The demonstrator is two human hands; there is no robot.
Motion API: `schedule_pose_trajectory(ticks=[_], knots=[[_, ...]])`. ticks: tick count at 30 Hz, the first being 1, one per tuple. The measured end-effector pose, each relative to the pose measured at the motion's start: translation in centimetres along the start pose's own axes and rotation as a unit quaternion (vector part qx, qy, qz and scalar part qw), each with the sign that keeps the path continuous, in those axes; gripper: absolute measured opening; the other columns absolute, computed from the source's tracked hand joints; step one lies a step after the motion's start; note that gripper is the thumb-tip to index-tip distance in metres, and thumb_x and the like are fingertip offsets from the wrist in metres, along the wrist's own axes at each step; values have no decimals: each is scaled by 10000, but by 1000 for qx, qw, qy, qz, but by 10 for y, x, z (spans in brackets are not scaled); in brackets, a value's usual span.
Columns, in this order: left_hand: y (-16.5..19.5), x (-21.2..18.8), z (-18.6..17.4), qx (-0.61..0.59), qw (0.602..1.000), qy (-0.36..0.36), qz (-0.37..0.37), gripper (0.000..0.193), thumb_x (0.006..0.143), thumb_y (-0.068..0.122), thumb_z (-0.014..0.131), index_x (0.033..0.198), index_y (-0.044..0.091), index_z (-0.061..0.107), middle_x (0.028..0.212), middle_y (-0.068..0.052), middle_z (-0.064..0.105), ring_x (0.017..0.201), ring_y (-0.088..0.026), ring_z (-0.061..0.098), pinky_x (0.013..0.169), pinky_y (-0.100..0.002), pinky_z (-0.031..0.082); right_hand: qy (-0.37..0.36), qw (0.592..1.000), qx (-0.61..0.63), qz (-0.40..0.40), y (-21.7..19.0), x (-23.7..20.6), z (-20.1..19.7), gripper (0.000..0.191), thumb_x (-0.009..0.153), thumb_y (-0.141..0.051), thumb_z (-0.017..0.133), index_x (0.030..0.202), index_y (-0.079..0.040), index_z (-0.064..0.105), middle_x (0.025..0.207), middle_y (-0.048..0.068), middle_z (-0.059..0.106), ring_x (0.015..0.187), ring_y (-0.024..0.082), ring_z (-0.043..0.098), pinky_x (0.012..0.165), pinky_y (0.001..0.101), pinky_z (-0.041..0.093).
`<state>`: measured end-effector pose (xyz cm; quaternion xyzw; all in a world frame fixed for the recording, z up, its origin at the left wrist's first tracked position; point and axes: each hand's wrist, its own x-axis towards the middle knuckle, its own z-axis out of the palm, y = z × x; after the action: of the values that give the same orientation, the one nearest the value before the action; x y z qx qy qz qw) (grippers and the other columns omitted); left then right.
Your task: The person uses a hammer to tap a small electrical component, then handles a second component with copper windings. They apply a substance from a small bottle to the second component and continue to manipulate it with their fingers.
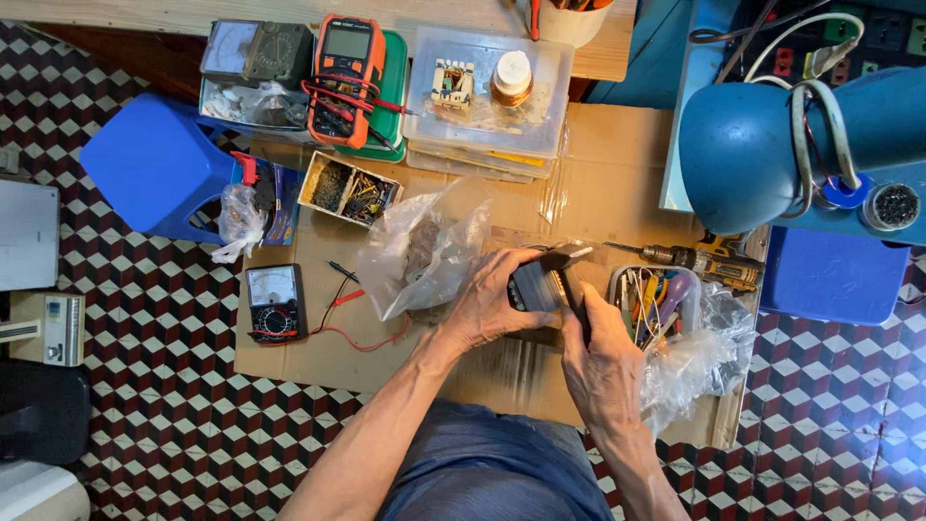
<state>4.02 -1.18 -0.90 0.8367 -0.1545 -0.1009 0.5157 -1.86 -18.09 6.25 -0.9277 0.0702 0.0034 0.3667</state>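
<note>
Down on the checkered floor, a sheet of cardboard (598, 193) carries everything, with a blue lamp (743, 154) over its right end. At its middle a small dark block-shaped component (533, 287) sits clamped in the left hand (487, 304), fingers curled round it. The right hand (603, 362) pinches a dark slim tool (its tip hidden) against the block's right side. Judging by this, prying or seating is underway; the next move wants a steady brace and gentle leverage.
</note>
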Motion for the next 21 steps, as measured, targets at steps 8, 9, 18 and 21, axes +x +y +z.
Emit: schedule_pose_trajectory(ticks=[8, 9, 18, 21], knots=[[-8, 0, 2, 27, 1000, -6, -3, 828, 686, 462, 890, 1353, 84, 577, 1313, -88, 652, 1268, -289, 604, 1099, -427, 445, 8, 999, -28, -41, -3, 6, -5, 361, 954, -88, 659, 1308, -50, 601, 1004, 191, 675, 862, 351, 695, 714, 423, 545], [-8, 0, 3, 33, 999, -4, -4, 845, 679, 467, 895, 1355, 79, 571, 1314, -93, 648, 1265, -294, 600, 1091, -429, 442, -9, 998, -36, -52, -3, 7, -4, 350, 945, -86, 662, 1289, -56, 607, 993, 188, 675, 860, 355, 693, 711, 425, 545], [-10, -1, 5, 43, 999, 5, 2, 875, 651, 438, 919, 1356, 65, 560, 1324, -116, 634, 1261, -321, 585, 1068, -450, 445, 20, 997, -18, -68, 2, 2, 5, 373, 934, -72, 673, 1295, -43, 587, 1027, 198, 674, 876, 359, 693, 726, 424, 542], [-9, -1, 1, 10, 1000, 6, 16, 827, 690, 409, 917, 1359, 74, 566, 1321, -103, 639, 1262, -303, 602, 1072, -425, 475, 23, 999, 5, -47, 2, -2, 2, 374, 949, -74, 665, 1313, -38, 589, 1039, 197, 673, 882, 347, 696, 738, 417, 547]])
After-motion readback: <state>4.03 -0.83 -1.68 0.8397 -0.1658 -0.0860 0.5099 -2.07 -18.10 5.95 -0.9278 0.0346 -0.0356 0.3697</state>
